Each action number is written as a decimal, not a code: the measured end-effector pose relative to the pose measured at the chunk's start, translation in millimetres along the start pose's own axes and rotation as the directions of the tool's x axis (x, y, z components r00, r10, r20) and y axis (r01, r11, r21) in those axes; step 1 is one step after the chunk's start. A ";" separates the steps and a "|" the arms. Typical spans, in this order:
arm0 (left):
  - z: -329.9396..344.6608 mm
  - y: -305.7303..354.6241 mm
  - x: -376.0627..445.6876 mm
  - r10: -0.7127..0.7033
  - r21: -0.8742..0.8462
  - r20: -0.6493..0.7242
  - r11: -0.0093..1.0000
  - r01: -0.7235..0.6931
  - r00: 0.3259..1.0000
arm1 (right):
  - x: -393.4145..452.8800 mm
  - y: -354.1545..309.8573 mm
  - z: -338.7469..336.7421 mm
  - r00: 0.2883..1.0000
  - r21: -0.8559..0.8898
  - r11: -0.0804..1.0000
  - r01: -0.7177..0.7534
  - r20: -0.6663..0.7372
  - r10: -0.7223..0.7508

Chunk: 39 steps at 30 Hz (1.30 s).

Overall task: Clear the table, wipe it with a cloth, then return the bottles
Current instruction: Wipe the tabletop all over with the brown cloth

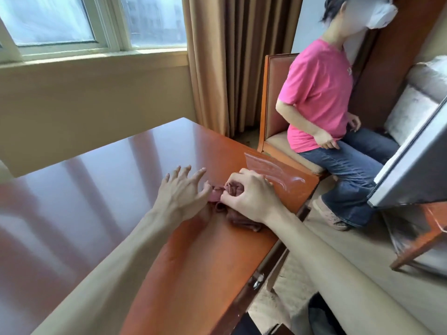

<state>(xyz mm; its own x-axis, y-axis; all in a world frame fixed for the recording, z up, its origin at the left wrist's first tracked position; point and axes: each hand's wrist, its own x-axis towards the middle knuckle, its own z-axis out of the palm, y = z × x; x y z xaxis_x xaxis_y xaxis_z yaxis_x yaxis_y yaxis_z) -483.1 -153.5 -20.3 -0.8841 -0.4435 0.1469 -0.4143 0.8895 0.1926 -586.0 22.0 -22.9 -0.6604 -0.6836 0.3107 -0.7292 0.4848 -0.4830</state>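
Observation:
A crumpled reddish-brown cloth lies on the glossy wooden table near its right edge. My right hand is closed over the cloth, pinching its bunched folds between thumb and fingers. My left hand hovers just left of the cloth with fingers spread, its thumb touching the cloth's edge. No bottles are in view on the table.
A person in a pink shirt sits on a wooden chair beyond the table's right side. A grey slanted panel on a wooden stand is at the far right. Window and curtains stand behind the table.

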 end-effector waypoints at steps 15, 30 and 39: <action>37.3 -24.6 55.6 -0.081 0.015 0.038 0.997 0.081 0.996 | 237.4 87.3 33.0 0.969 -0.049 0.972 -0.230 -0.110 0.223; 29.0 -25.4 49.4 -0.046 0.001 0.076 0.999 0.046 0.996 | -32.2 -19.5 -2.4 0.993 -0.004 0.994 0.111 0.043 -0.111; 36.6 -27.1 52.0 -0.053 -0.023 0.023 0.998 0.053 0.998 | 147.7 47.6 29.8 0.988 -0.146 0.982 -0.124 -0.113 0.108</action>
<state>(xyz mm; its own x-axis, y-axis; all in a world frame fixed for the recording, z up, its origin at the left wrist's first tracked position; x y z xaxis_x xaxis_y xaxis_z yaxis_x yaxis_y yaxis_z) -525.8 -196.7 -53.3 -0.8657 -0.4873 0.1143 -0.4558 0.8619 0.2223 -712.8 -72.2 -24.3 -0.7511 -0.5613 0.3476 -0.6602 0.6399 -0.3932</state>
